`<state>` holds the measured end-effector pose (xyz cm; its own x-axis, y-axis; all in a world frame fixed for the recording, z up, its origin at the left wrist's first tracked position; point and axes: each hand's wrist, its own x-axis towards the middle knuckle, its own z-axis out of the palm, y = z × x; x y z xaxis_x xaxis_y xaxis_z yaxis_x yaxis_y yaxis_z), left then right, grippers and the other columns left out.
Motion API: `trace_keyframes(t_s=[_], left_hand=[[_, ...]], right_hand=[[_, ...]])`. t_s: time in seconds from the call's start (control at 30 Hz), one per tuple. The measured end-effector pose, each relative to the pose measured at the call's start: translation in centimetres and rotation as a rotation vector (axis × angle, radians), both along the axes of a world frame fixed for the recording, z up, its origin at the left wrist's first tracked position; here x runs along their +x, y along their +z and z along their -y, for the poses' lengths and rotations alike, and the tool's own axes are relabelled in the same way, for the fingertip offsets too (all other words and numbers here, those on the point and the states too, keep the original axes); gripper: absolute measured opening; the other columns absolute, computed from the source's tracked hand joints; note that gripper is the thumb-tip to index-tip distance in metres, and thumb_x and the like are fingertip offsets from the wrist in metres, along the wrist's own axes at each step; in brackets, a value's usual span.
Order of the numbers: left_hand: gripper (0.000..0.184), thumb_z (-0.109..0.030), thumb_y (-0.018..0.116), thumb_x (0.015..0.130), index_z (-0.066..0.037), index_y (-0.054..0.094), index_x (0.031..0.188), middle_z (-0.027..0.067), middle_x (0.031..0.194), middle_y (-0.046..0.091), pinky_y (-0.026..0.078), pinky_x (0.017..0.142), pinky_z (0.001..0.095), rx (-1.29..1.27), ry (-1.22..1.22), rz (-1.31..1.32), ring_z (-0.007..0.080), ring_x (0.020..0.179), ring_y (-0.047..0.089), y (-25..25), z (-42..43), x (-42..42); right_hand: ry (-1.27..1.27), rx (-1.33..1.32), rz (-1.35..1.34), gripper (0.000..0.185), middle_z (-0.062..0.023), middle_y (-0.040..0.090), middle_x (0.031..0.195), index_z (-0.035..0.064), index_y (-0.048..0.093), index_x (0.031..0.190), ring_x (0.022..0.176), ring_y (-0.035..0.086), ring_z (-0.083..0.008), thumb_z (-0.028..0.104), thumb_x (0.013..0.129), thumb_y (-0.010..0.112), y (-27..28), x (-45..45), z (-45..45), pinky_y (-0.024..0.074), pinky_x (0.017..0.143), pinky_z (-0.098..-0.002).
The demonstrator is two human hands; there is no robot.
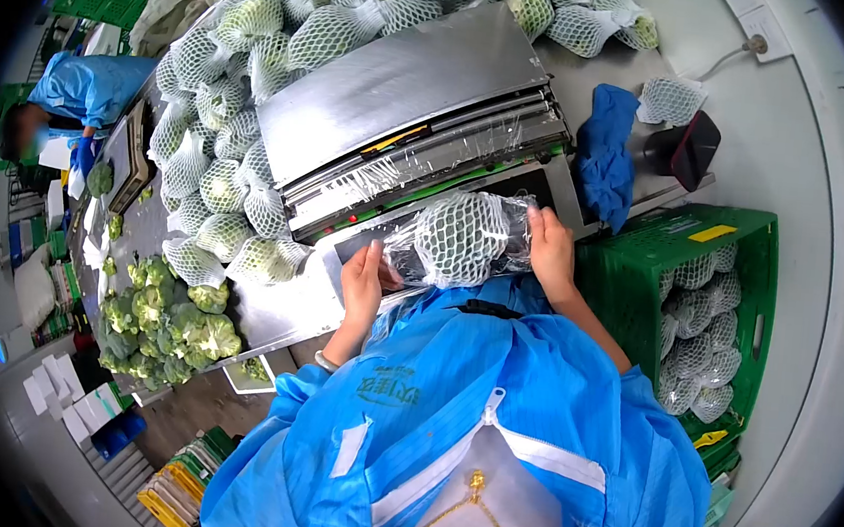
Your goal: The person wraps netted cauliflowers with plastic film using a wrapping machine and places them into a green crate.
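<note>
In front of my body, a broccoli head in a white foam net point(461, 237) lies on clear plastic film point(404, 258) at the front of the wrapping machine point(407, 87). My left hand point(364, 281) grips the film at the left side, its thumb partly hidden. On the opposite side, my right hand point(550, 251) pinches the film's other end, close beside the net. The film looks stretched across and around the net between both hands.
Netted vegetables point(218, 185) are heaped left of and behind the machine. Loose broccoli point(170, 327) lies at the left. A green crate point(764, 283) with wrapped heads stands at the right, near a blue cloth point(607, 154) and a dark container point(685, 149). A co-worker point(90, 94) bends at far left.
</note>
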<state>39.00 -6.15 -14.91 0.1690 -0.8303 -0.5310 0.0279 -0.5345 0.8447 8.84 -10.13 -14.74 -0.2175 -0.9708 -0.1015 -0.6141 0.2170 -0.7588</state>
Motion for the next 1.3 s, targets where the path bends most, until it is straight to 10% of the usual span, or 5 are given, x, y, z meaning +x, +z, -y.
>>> trace_keyframes(t_s=[0.17, 0.3, 0.53, 1.1, 1.3], left_hand=[[0.025, -0.021, 0.056, 0.095, -0.007, 0.054, 0.074, 0.0132, 0.050, 0.056, 0.045, 0.042, 0.0423, -0.543, -0.525, 1.269, 0.0311, 0.044, 0.058, -4.6, 3.3, -1.3], [0.015, -0.018, 0.061, 0.085, -0.009, 0.052, 0.078, 0.0116, 0.055, 0.059, 0.046, 0.042, 0.0426, -0.632, -0.608, 1.257, 0.0294, 0.049, 0.062, -6.5, 4.9, -4.8], [0.021, -0.019, 0.071, 0.075, -0.003, 0.058, 0.083, 0.0143, 0.065, 0.059, 0.047, 0.052, 0.0384, -0.997, -0.590, 0.429, 0.0320, 0.057, 0.061, 4.2, 3.5, -6.2], [0.036, -0.039, 0.047, 0.100, -0.004, 0.050, 0.092, 0.0088, 0.080, 0.052, 0.041, 0.062, 0.0339, -0.239, -0.981, -0.591, 0.0184, 0.070, 0.052, 11.9, -2.0, -18.3], [0.040, -0.044, 0.042, 0.101, -0.004, 0.050, 0.105, 0.0108, 0.094, 0.054, 0.044, 0.072, 0.0362, -0.010, -0.980, -0.650, 0.0212, 0.083, 0.055, 13.7, -4.5, -23.9]], right_hand=[[0.170, -0.014, -0.496, 0.021, -0.0218, 0.062, 0.066, 0.0033, 0.054, 0.085, 0.064, 0.063, -0.0387, 0.023, 0.094, 0.055, -4.2, 0.6, 0.7, 0.0496, 0.055, -0.0483], [0.315, -0.131, -0.380, 0.015, -0.0209, 0.066, 0.078, 0.0042, 0.055, 0.088, 0.071, 0.068, -0.0351, 0.017, 0.082, 0.061, -5.4, 2.4, 1.3, 0.0521, 0.057, -0.0453], [0.259, 0.037, 0.804, 0.022, -0.0204, 0.069, 0.084, -0.0035, 0.067, 0.092, 0.075, 0.067, -0.0152, 0.016, 0.081, 0.067, 4.8, 3.9, -5.0, 0.0516, 0.070, -0.0314], [0.131, -0.721, -0.189, 0.010, -0.0103, 0.063, 0.094, 0.0037, 0.062, 0.090, 0.092, 0.060, -0.0247, 0.013, 0.087, 0.057, 16.8, -0.9, -14.3, 0.0462, 0.073, -0.0398], [0.240, -0.280, 0.854, 0.045, -0.0202, 0.061, 0.117, -0.0035, 0.059, 0.116, 0.108, 0.058, -0.0368, 0.036, 0.095, 0.057, 15.3, -8.5, -19.0, 0.0466, 0.088, -0.0403]])
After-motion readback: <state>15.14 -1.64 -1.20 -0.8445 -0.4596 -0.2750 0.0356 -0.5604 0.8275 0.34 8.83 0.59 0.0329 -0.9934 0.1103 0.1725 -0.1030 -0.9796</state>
